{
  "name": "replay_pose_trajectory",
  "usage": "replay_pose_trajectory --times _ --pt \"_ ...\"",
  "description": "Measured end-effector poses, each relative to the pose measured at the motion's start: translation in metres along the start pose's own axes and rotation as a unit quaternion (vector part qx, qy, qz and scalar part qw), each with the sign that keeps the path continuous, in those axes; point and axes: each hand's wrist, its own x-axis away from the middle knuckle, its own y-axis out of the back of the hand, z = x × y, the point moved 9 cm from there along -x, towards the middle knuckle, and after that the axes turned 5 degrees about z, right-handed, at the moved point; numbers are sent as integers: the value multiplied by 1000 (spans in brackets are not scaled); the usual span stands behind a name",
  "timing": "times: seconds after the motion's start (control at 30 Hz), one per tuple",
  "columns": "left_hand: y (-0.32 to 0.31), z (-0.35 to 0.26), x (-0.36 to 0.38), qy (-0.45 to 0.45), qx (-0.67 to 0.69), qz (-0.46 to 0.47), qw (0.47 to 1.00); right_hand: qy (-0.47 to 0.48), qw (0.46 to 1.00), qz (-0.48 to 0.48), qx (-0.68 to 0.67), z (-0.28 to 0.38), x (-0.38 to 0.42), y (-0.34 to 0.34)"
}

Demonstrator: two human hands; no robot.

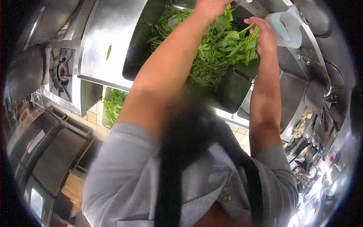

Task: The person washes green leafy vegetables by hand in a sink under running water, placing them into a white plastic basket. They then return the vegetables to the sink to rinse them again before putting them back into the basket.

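A large heap of leafy greens point(215, 56) with long thin stems fills much of the dark metal sink point(134, 56). My right hand point(266, 36) is closed around a bunch of green stems point(251, 39) at the sink's right side, leaves hanging below it. At the top edge of the view, my left hand point(212, 8) is partly cut off. Its fingers are pinched together over the heap, with green stems point(228, 16) at their tips.
A translucent plastic container point(285, 29) stands right of the sink, near a tap point(304, 57). A slim dark-handled tool point(242, 75) lies at the sink's front right. Left are a steel counter point(104, 34) and a gas burner point(62, 72). More greens point(114, 104) fill a basket below.
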Motion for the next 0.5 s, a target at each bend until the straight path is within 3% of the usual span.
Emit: replay_pose_trajectory --times 0.03,0.1,0.13,0.17,0.2,0.23,0.3,0.33,0.4,0.43,0.5 --pt "-8 -1 -9 -26 33 11 999 1 1000 -1 2 1 4 5" --pt "-17 12 -20 2 -42 19 999 -14 998 -29 56 0 14 15" --pt "-32 5 -19 -74 -198 76 974 -15 998 -30 56 0 20 16" --pt "-50 3 -17 -149 -349 129 916 0 997 -47 69 4 25 19" --pt "-73 38 -16 -36 -597 313 738 16 995 -63 82 8 30 21" --pt "-74 40 -6 -37 -599 312 736 19 995 -62 79 9 35 20" --pt "-37 41 21 105 -655 132 736 36 991 -99 78 10 44 24" --pt "-38 45 35 107 -657 131 735 34 992 -97 75 4 46 23" --pt "-55 54 62 45 -554 199 807 63 985 -122 102 -1 50 21" --pt "-55 66 77 48 -557 193 806 64 986 -115 99 -3 51 13" --pt "-66 61 98 -83 -515 115 845 35 988 -116 -96 -16 58 -5"
